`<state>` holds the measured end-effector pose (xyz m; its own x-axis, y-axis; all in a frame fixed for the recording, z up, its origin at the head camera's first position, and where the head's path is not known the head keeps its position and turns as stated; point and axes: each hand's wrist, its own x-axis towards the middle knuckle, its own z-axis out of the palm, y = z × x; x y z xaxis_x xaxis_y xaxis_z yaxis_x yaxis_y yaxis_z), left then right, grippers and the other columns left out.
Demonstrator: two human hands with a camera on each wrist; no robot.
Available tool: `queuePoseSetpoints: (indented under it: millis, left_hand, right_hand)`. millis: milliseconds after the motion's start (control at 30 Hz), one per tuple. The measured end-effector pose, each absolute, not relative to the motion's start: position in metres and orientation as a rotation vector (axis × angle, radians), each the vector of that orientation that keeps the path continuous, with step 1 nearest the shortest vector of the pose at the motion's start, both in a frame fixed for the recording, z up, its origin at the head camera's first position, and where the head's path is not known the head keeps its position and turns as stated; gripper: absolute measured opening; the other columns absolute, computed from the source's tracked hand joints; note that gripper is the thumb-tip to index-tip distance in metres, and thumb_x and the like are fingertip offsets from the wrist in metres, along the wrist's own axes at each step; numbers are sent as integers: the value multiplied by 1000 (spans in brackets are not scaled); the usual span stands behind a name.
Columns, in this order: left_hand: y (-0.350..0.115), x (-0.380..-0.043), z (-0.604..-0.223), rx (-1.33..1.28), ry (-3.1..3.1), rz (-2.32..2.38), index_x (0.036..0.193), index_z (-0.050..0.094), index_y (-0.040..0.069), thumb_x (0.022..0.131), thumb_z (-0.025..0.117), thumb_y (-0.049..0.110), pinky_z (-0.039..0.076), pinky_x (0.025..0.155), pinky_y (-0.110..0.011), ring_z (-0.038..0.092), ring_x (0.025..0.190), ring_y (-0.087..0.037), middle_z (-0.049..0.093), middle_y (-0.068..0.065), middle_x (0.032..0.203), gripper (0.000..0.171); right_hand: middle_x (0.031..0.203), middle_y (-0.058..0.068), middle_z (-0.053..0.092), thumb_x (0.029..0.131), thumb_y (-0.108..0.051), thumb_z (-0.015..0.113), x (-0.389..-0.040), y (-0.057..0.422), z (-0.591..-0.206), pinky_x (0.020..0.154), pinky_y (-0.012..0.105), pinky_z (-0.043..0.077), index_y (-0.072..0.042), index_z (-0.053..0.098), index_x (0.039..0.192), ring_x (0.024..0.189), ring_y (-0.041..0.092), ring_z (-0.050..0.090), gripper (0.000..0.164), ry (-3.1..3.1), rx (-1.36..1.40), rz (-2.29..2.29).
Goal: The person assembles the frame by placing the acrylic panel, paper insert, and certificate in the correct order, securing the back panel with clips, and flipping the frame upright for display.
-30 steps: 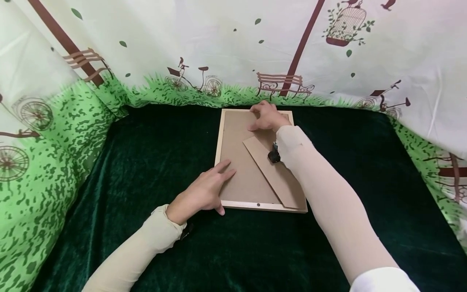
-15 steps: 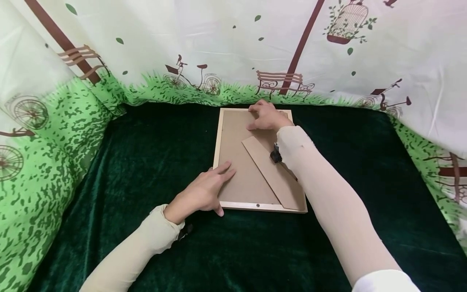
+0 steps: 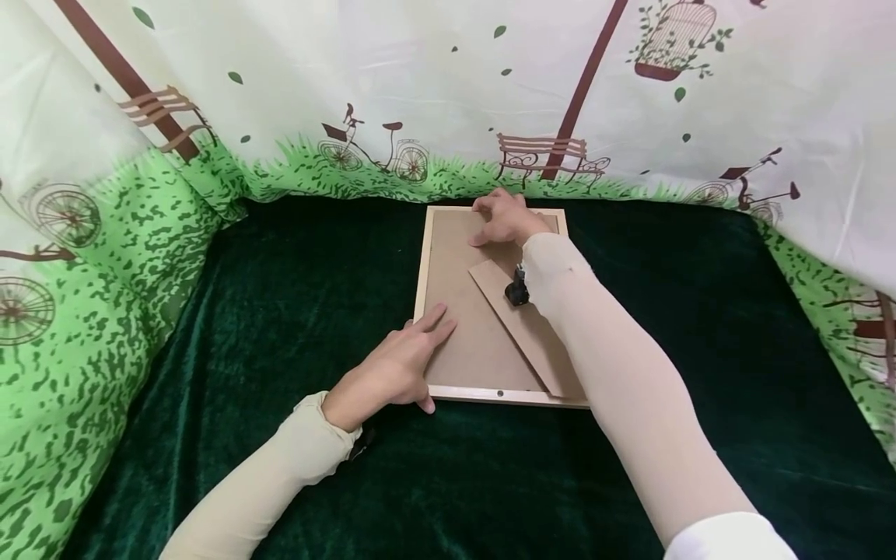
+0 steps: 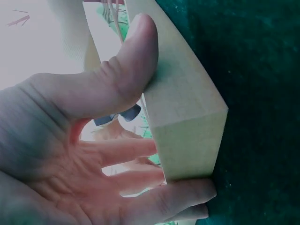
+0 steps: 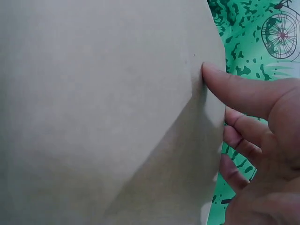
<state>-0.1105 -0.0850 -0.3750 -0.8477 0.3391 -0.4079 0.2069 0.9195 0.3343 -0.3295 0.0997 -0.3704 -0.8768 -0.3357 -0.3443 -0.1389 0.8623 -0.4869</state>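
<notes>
A picture frame with a pale wooden rim (image 3: 423, 272) lies back side up, showing its brown backing board (image 3: 455, 295). A long cardboard stand flap (image 3: 514, 323) lies slantwise across the board; my right forearm covers part of it. My left hand (image 3: 392, 365) grips the near left corner: the thumb (image 4: 126, 70) presses one outer side, while fingers lie along the other side and over the board. At the far edge, my right hand (image 3: 507, 218) holds the rim, fingers over the edge and thumb (image 5: 229, 86) on the back.
Dark green velvet cloth (image 3: 308, 295) covers the table under the frame. A printed curtain (image 3: 420, 85) with bicycles, benches and grass hangs close behind the far edge and along both sides.
My right hand and forearm have shifted slightly left, and the forearm now hides more of the flap's near end. The left hand keeps its place on the corner.
</notes>
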Motion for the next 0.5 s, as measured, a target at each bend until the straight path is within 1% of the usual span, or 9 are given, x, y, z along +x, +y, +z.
queuePoseSetpoints:
  millis: [200, 267, 367, 500]
  left_hand:
    - [-81, -109, -374, 406, 2609, 417, 158, 29, 23, 56, 98, 13, 37, 114, -52, 28, 146, -49, 7, -4, 169, 123]
    - [-81, -109, -374, 409, 2608, 418, 158, 30, 24, 57, 98, 13, 37, 114, -53, 28, 145, -51, 8, -3, 169, 123]
    - [-82, -109, -374, 414, 2608, 400, 157, 32, 26, 57, 98, 14, 38, 114, -53, 29, 144, -51, 9, -1, 169, 121]
    - [-84, -110, -374, 421, 2600, 385, 157, 32, 27, 58, 98, 16, 36, 115, -54, 29, 144, -51, 10, -2, 169, 119]
  right_hand:
    - [157, 3, 28, 88, -33, 76, -327, 103, -369, 112, 74, 13, -23, 46, 146, 145, 33, 18, 67, 2638, -334, -601]
    - [157, 4, 29, 87, -34, 77, -324, 103, -368, 111, 75, 15, -22, 47, 147, 146, 34, 20, 68, 2656, -358, -584]
    - [157, 7, 32, 87, -33, 77, -322, 102, -368, 115, 67, 21, -18, 47, 147, 146, 36, 22, 69, 2669, -418, -584]
    - [156, 11, 33, 87, -31, 76, -319, 102, -368, 119, 52, 28, -12, 48, 147, 147, 37, 24, 69, 2663, -478, -596]
